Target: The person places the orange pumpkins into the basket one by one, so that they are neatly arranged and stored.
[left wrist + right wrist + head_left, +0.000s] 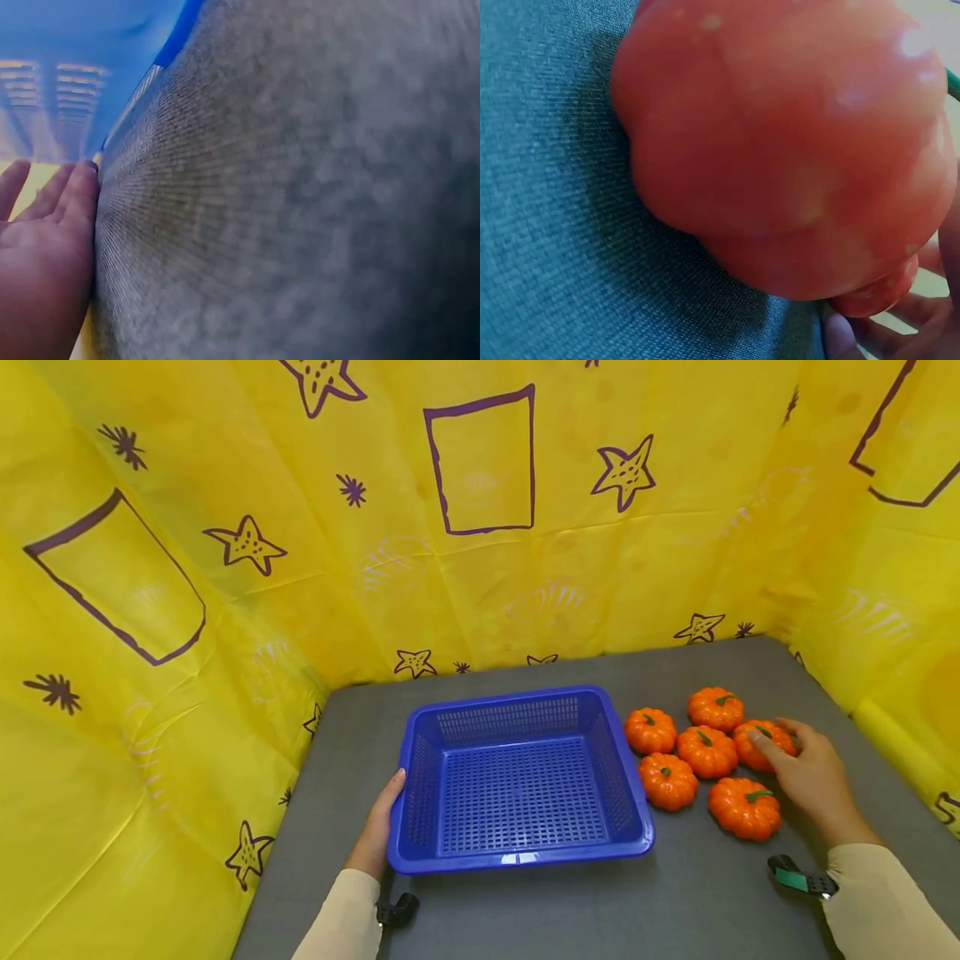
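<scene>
A blue plastic basket (521,864) with slotted walls and floor stands on the grey table. Its left side is touched by my left hand (381,827); in the left wrist view the fingers (71,195) look fairly straight against the slotted wall. To the right of the basket, several small orange pumpkins with green stems sit close together. My right hand (817,777) holds the rightmost pumpkin (757,745) between thumb and fingers. A nearer pumpkin (745,810) fills most of the right wrist view, with part of the held pumpkin (877,294) behind it.
Other pumpkins, such as the front left one (667,782), lie against or near the basket's right wall. A yellow patterned cloth (480,585) hangs around the back and sides of the grey table (570,914). Dark wrist straps sit on both wrists.
</scene>
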The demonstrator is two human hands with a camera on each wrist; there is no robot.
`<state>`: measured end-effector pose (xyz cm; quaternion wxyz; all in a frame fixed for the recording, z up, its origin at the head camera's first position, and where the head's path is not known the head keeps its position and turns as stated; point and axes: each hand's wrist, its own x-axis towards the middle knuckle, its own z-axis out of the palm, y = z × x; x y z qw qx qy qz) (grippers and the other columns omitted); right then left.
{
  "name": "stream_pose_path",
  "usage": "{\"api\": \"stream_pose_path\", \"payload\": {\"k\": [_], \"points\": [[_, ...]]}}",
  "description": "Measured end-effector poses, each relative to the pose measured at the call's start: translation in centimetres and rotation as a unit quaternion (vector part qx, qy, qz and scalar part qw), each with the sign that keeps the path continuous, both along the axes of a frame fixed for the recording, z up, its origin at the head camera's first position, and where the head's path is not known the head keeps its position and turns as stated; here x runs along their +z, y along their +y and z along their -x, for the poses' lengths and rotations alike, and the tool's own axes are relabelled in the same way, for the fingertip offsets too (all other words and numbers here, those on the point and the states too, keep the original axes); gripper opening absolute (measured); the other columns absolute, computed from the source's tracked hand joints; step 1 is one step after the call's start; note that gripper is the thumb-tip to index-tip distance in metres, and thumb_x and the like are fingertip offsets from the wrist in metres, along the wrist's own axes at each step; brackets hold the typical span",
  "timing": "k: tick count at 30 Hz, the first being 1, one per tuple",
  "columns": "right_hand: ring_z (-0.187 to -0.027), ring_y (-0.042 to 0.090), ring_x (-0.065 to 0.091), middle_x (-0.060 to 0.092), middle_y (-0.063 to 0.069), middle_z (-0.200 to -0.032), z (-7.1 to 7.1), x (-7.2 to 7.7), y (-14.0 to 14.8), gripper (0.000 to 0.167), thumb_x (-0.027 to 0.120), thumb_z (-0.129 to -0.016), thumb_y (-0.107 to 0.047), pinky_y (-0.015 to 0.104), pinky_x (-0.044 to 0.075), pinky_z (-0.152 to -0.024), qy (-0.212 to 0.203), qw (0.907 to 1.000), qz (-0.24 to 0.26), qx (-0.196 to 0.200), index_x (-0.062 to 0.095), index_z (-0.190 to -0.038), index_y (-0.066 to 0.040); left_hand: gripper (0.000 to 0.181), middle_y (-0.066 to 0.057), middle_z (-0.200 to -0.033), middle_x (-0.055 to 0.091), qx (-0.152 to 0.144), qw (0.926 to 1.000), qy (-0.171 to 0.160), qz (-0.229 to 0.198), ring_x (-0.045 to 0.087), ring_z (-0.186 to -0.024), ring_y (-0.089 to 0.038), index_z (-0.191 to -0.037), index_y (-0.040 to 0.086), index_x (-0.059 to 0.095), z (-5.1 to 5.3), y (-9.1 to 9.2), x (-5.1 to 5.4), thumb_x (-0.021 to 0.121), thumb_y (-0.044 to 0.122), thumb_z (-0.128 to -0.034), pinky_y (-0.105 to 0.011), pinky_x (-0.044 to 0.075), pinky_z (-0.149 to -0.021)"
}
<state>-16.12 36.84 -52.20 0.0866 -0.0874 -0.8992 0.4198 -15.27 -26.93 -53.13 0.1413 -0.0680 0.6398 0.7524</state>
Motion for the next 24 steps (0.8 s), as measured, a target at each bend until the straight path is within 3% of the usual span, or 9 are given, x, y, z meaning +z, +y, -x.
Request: {"api": "stream_pose_path", "payload": {"k": [3, 8, 16, 24], "points": [[-0.134, 0.072, 0.034, 0.037, 0.052, -0.148, 0.1, -0.2, -0.2, 0.072, 0.057, -0.113, -0.037, 0.082, 0.027, -0.109, 0.004, 1.0000, 0.002, -0.001, 0.037, -0.154, 0.019, 0.079, -0.018, -0.125, 0.071, 0.001, 0.9997, -0.021, -0.011, 0.072, -0.102, -0.031, -0.156, 0.003, 0.048, -0.2, -0.1, -0.2, 0.045, 0.067, -0.1090, -0.046, 0.061, -0.084], [-0.135, 0.070, 0.037, 0.039, 0.049, -0.151, 0.3, -0.4, -0.2, 0.070, 0.058, -0.113, -0.033, 0.078, 0.026, -0.114, 0.009, 1.0000, 0.003, -0.002, 0.036, -0.158, 0.015, 0.079, -0.018, -0.126, 0.072, 0.007, 0.9994, -0.026, -0.019, 0.073, -0.101, -0.031, -0.157, 0.008, 0.049, 0.0, -0.5, -0.8, 0.048, 0.070, -0.1069, -0.046, 0.062, -0.083], [-0.134, 0.071, 0.038, 0.043, 0.048, -0.149, 0.7, -0.2, -0.3, 0.059, 0.057, -0.113, -0.026, 0.081, 0.028, -0.110, 0.018, 0.9996, -0.010, 0.020, 0.045, -0.156, 0.012, 0.075, -0.020, -0.131, 0.070, 0.013, 0.9997, -0.014, -0.014, 0.073, -0.103, -0.032, -0.161, 0.016, 0.047, -0.1, -0.5, -1.1, 0.048, 0.069, -0.1074, -0.046, 0.062, -0.083], [-0.137, 0.070, 0.037, 0.044, 0.046, -0.151, 0.6, 0.2, -0.3, 0.060, 0.057, -0.113, -0.034, 0.079, 0.027, -0.112, 0.000, 0.9999, 0.003, 0.011, 0.049, -0.154, 0.010, 0.079, -0.021, -0.133, 0.069, -0.002, 0.9997, -0.006, -0.023, 0.072, -0.106, -0.032, -0.162, 0.010, 0.045, -0.2, -0.5, -0.9, 0.045, 0.068, -0.1086, -0.046, 0.061, -0.087]]}}
